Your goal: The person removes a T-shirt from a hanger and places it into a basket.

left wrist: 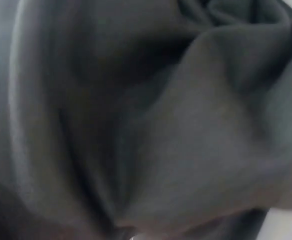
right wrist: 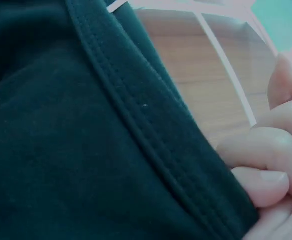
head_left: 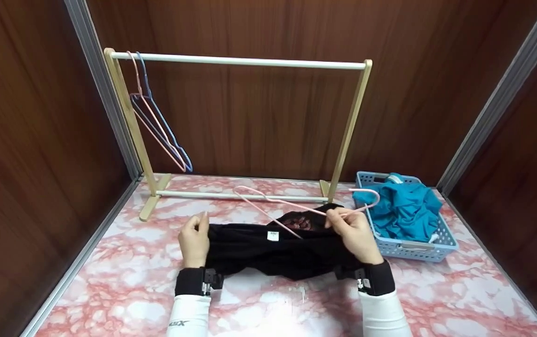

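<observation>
A black garment (head_left: 268, 257) is stretched between the two hands, a small white label (head_left: 273, 236) at its upper edge. The left hand (head_left: 194, 241) grips its left end. With thumb and fingers the right hand (head_left: 355, 234) pinches a pink clothes hanger (head_left: 292, 202) near its hook, while its lower fingers hold the garment's stitched edge (right wrist: 155, 135) in the right wrist view. One end of the hanger dips behind the label side of the garment; the other end sticks up beyond it. Dark cloth (left wrist: 136, 125) fills the left wrist view, hiding the left fingers.
Behind stands a wooden rack with a white rail (head_left: 250, 61). A pink hanger (head_left: 136, 75) and a blue hanger (head_left: 145, 77) hang at its left end. To the right, a blue basket (head_left: 413, 250) holds teal clothing (head_left: 404, 210). Brown panels enclose the marbled tabletop (head_left: 123, 262).
</observation>
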Demonstrator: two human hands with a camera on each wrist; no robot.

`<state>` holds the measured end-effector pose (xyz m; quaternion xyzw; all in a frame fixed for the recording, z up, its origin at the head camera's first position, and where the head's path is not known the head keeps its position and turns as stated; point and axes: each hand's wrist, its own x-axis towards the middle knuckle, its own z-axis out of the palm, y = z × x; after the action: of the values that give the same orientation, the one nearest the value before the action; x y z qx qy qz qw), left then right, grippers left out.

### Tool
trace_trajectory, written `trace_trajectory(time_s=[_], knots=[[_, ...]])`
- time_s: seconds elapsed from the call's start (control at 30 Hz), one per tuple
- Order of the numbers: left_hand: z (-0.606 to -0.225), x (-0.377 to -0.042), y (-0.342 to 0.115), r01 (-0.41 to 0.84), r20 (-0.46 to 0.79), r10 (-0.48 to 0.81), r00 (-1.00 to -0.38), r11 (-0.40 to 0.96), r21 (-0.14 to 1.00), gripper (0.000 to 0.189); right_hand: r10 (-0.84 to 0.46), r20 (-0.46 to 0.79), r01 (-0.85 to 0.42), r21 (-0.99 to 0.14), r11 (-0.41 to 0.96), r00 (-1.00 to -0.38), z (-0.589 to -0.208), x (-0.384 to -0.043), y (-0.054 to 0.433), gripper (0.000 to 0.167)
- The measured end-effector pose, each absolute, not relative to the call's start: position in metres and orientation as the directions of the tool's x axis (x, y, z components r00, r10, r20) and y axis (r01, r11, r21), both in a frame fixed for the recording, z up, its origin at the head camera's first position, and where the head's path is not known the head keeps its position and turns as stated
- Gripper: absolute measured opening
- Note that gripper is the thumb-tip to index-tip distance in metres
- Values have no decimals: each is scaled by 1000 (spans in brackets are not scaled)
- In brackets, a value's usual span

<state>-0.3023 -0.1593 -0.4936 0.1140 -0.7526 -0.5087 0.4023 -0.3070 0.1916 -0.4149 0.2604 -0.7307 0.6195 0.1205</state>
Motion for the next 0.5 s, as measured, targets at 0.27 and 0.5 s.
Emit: trace_trajectory(time_s=[0.27, 0.5], knots=[[-501, -305, -152, 181, 448, -573, -687, 462, 868, 51, -130, 559, -564, -826, 3, -819, -415, -308, 196, 30], [-505, -307, -147, 151, 416, -542, -730, 465, 872, 50, 72, 635, -635, -747, -196, -769, -412, -309, 200, 34]])
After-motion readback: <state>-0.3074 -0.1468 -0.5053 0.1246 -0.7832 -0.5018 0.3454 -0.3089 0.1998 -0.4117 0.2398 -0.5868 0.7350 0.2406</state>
